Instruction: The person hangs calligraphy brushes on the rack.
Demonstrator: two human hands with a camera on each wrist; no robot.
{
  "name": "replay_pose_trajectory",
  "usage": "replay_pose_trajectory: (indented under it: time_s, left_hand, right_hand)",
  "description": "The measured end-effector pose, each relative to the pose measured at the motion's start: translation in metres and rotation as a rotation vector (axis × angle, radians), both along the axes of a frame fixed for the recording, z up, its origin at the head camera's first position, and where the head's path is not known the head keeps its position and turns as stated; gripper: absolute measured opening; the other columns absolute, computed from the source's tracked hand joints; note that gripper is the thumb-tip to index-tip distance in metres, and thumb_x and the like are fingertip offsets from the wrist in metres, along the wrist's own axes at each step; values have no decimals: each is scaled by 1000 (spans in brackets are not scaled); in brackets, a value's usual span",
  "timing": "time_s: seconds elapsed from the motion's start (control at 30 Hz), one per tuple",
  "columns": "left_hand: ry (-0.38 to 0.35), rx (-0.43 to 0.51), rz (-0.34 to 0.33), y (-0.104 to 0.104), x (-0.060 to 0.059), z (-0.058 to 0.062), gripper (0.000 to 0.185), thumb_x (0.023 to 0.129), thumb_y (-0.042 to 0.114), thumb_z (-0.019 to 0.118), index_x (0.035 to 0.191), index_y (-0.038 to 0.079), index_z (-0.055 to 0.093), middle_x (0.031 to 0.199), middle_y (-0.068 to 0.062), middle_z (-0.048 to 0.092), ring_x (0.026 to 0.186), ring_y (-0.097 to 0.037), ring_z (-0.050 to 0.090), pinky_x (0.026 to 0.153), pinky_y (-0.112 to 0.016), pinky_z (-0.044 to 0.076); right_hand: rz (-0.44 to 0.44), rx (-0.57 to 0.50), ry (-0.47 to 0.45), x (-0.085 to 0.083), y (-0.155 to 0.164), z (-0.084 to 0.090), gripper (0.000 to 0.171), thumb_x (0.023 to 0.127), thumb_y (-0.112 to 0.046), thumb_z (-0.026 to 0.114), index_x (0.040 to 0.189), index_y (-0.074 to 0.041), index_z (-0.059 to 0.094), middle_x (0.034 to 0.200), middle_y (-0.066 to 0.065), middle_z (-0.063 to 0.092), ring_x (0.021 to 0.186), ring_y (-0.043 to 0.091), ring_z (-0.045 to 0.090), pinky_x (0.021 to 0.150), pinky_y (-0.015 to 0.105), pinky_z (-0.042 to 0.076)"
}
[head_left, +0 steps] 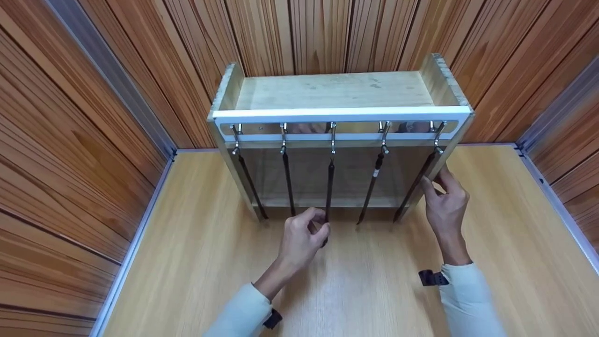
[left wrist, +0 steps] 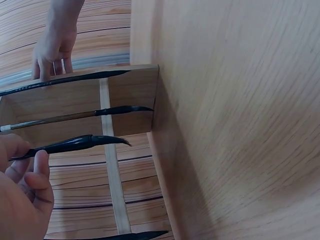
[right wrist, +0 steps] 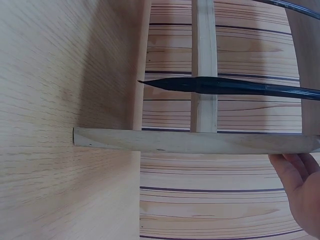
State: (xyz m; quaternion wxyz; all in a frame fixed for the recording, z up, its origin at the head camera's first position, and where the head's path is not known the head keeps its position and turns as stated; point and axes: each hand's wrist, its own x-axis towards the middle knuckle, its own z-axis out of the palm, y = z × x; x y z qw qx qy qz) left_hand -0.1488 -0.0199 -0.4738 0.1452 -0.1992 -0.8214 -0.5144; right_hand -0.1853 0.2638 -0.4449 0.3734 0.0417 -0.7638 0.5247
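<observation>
A wooden rack [head_left: 341,91] stands on the table against the back wall, and several dark brushes hang from hooks on its white rail [head_left: 341,113]. My left hand [head_left: 304,238] pinches the middle brush [head_left: 330,187] near its lower end. In the left wrist view that brush [left wrist: 75,144] runs out past my thumb and fingers [left wrist: 20,195], its curved tip free. My right hand [head_left: 442,199] grips the rack's right side panel [right wrist: 200,141], beside the rightmost brush [head_left: 416,185]. Only its fingers [right wrist: 300,185] show in the right wrist view.
Other brushes hang at the left [head_left: 250,185], left of middle [head_left: 288,182] and right of middle [head_left: 372,187]. Wood-panelled walls close in the pale tabletop [head_left: 365,290] on three sides. The rack's top shelf is bare.
</observation>
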Motion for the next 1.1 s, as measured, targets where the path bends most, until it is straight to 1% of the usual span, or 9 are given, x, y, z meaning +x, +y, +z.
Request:
replay_pose_trajectory:
  time_s: [0.1, 0.17, 0.3, 0.43, 0.6, 0.73, 0.83, 0.97, 1.1]
  left_hand:
    - [-41, 5, 0, 0, -1, 1, 9, 87, -2, 69, 95, 2, 70, 80, 0, 70, 60, -6, 58, 52, -20, 49]
    - [-51, 8, -1, 0, -1, 1, 8, 87, -2, 69, 95, 2, 70, 80, 0, 70, 60, -6, 59, 53, -21, 49]
    - [-53, 5, -7, -1, 0, 1, 8, 88, -1, 68, 95, 0, 70, 79, 0, 70, 61, -6, 59, 53, -22, 51]
    - [-74, 0, -19, 0, 2, 3, 10, 88, 0, 68, 98, -1, 70, 79, 0, 70, 62, -6, 59, 54, -22, 52]
    - [-80, -1, -22, 0, 1, 4, 11, 88, 0, 68, 99, -1, 70, 80, -1, 70, 62, -6, 59, 53, -22, 51]
    - [-69, 1, -20, 0, 0, 3, 10, 87, -2, 68, 96, 0, 70, 79, -1, 70, 61, -6, 59, 53, -22, 51]
    - [-61, 2, -13, 0, -1, 2, 9, 85, -3, 69, 93, 0, 70, 78, -1, 70, 60, -6, 59, 53, -22, 51]
    - [-63, 11, -15, 0, -1, 2, 8, 85, -4, 68, 93, 0, 70, 77, -1, 69, 61, -7, 59, 53, -21, 50]
    - [-69, 17, -26, 0, 1, 3, 8, 86, -4, 68, 94, -1, 70, 78, -1, 70, 62, -8, 60, 54, -21, 50]
  right_hand:
    - [-2, 0, 0, 0, -1, 0, 38, 89, 11, 64, 126, 6, 64, 102, 4, 69, 92, 1, 63, 75, 13, 51]
    - [-4, -1, 3, -1, -1, -1, 37, 89, 12, 64, 126, 6, 64, 101, 7, 69, 92, 1, 63, 75, 13, 51]
    - [-16, 4, -2, -9, 6, -13, 39, 89, 12, 64, 128, 4, 65, 103, 10, 69, 92, 1, 63, 75, 12, 51]
    - [-16, 3, -20, -16, 15, -26, 41, 90, 9, 65, 131, 0, 65, 107, 7, 69, 94, 3, 63, 75, 13, 51]
    - [-12, 2, -28, -16, 17, -29, 41, 92, 4, 67, 132, -4, 65, 107, 2, 68, 95, 5, 64, 75, 14, 52]
    - [-18, 7, -10, -16, 14, -26, 41, 90, 9, 66, 130, 0, 65, 103, 2, 69, 94, 3, 64, 75, 13, 51]
    - [-12, 1, 11, -12, 8, -16, 41, 88, 14, 65, 128, 4, 64, 100, 3, 69, 93, 1, 63, 75, 13, 51]
    - [-10, 6, 24, -3, 0, -2, 42, 88, 15, 64, 129, 6, 63, 99, 1, 68, 92, 0, 63, 76, 13, 51]
    - [-17, 30, 33, -1, -2, 1, 42, 88, 16, 64, 129, 7, 62, 99, 3, 69, 93, -1, 63, 76, 13, 51]
